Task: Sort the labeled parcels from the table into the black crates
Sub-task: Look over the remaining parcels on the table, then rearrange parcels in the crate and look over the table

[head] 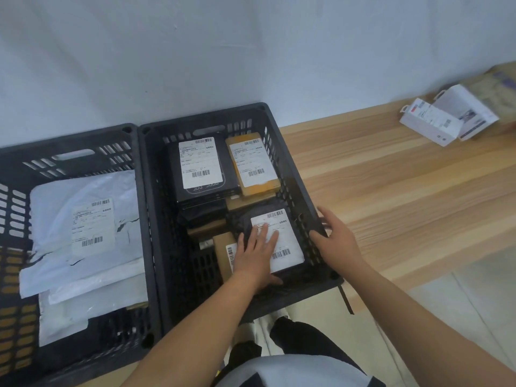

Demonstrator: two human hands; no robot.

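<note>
While left hand [257,254] lies flat on the parcel [289,241] — right hand [339,237] grips crate [293,177].

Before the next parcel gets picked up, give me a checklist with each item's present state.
1. Dark parcel laid flat in the right crate, label up: ok.
2. Left hand free: not ok, it presses flat on that parcel's label.
3. Right hand free: not ok, it holds the right crate's side wall.
4. Room left in the right crate: ok, bare floor shows at its near left.
5. Parcels waiting on the table: ok, white boxes lie at its far right end.
6. Which crate those boxes belong in: cannot tell, their labels are too small to read.
</note>
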